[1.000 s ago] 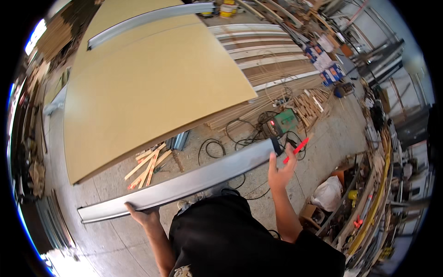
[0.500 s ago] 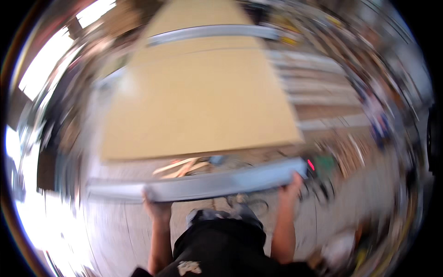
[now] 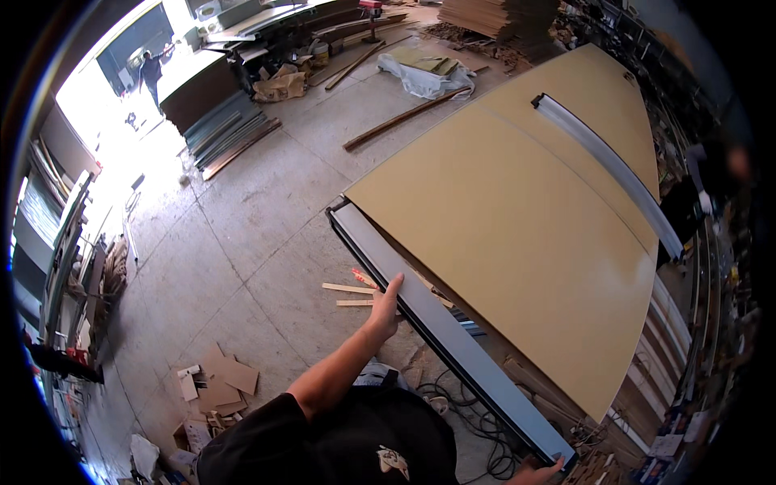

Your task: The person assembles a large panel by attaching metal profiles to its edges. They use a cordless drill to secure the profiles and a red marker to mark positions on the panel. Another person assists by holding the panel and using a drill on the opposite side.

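Observation:
A long grey metal profile with a black edge strip spans diagonally in front of me, beside the near edge of a large beige panel. My left hand grips its outer side left of the middle, thumb on top. At its near right end my right hand holds on, thumb on the face; the other fingers are hidden beneath. A second, similar grey profile lies across the panel farther off.
Beyond the panel at right stands a person in black. Cables and thin wooden strips lie on the floor near my feet. Cardboard scraps are at lower left. A dark wooden bar and stacked sheets are farther away.
My view has swung to the left, so the panel now appears at right. The profile has gone from nearly level to a steep diagonal in view. Both hands still hold it.

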`<state>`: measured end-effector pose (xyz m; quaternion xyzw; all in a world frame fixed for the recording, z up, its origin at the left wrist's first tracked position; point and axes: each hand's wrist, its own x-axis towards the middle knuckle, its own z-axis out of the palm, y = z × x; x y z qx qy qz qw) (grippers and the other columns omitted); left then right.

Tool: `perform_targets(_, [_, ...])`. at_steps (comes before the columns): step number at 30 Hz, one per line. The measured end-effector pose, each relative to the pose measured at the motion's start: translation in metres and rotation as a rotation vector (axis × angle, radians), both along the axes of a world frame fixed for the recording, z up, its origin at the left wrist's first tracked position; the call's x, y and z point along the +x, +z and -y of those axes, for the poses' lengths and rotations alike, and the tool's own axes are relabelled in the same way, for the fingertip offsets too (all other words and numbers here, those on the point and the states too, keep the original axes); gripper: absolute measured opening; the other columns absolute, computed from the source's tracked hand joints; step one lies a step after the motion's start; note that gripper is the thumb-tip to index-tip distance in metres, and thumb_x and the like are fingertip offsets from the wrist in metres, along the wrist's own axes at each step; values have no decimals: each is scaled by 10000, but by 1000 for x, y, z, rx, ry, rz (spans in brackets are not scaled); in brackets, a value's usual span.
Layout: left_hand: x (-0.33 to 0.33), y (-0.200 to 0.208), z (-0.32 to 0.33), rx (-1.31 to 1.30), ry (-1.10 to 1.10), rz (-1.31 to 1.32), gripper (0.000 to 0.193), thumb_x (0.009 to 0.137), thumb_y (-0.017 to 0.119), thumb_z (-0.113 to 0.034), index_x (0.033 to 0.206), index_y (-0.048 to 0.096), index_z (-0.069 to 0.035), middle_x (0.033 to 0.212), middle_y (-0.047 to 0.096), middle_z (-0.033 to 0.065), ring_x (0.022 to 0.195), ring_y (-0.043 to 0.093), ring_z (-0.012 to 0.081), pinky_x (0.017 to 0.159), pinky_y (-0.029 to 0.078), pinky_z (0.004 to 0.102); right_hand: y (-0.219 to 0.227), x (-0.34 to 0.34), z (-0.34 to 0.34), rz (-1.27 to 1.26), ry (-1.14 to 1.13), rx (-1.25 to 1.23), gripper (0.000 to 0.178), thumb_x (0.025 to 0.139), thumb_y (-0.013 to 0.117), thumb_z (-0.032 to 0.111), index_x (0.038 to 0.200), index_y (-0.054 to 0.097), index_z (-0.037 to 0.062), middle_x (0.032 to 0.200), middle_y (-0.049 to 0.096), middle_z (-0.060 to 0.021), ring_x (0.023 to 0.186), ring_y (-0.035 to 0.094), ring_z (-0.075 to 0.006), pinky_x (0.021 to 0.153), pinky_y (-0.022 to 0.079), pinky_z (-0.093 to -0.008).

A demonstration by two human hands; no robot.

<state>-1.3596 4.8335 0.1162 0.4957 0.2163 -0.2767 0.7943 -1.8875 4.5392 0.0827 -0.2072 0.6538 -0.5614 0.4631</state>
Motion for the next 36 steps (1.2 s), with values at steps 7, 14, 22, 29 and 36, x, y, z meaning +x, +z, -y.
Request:
perform_targets(7, [36,10,-9,-93,-105,28,885,909,749,-497,1527,297,-54,1484,474,177,1330,516,357,1011,455,664,4,16,-16,-7,22,-7,581,944,622,496,1285,608,26,1263,642,-173,1105,643,-369,862,536,-510])
perform_targets(14, [65,-29,-1,-38,-229,126,920,939,498,-737,1567,313,-91,1543,437,188,1355,488,426,995,498,629,35,74,43,433,274,-165,433,941,649,356,1265,608,73,1208,651,-107,1099,633,-305,929,564,-492])
perform_targets(22, [62,-3,33,-49,-25,30,780,989,455,-699,1513,455,-121,1470,546,162,1334,545,369,1072,464,607,20,92,28,329,13,20,483,787,853,513,1061,635,179,940,569,15,881,537,-139,768,499,-425])
perform_targets(29, [78,-3,29,-5,29,46,804,994,398,-688,1520,444,-81,1495,531,190,1342,534,433,1076,469,628,10,109,33,289,-115,14,591,781,877,445,1118,588,54,955,593,-22,828,553,-163,697,461,-364])
perform_targets(36, [104,-27,34,152,109,116,755,966,439,-640,1449,521,-65,1448,576,196,1287,572,440,1043,492,628,18,120,40,244,-205,-125,616,804,874,365,1180,561,-9,1053,661,-70,931,599,-161,827,500,-367])
